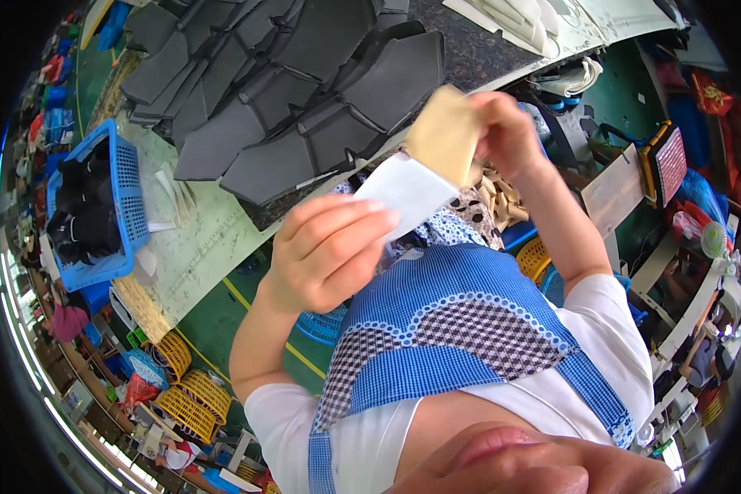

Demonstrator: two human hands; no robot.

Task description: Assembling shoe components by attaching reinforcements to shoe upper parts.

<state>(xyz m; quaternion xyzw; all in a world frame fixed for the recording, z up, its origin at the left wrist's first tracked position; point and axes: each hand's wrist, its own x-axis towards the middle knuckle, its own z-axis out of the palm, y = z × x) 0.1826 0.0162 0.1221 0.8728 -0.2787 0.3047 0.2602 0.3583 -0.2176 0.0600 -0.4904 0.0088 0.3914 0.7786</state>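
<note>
My left hand (333,251) is closed on a white flat piece (407,196), thumb and fingers pinching its lower left end. Held up in my right hand (506,136) is a tan flat piece (440,132), slightly blurred, gripped at its right edge. The lower end of the tan piece meets the upper edge of the white one; whether they are joined I cannot tell. Both hands are raised in front of my blue checked apron (461,280). Beyond them, large dark grey cut panels (305,99) lie overlapping on the worktable (214,255).
A blue plastic basket (125,193) with black items stands at the table's left end, beside thin white strips (175,198). Several small tan pieces (502,202) lie near my right forearm. White sheets (519,20) rest at the far right. Yellow baskets (193,403) sit at lower left.
</note>
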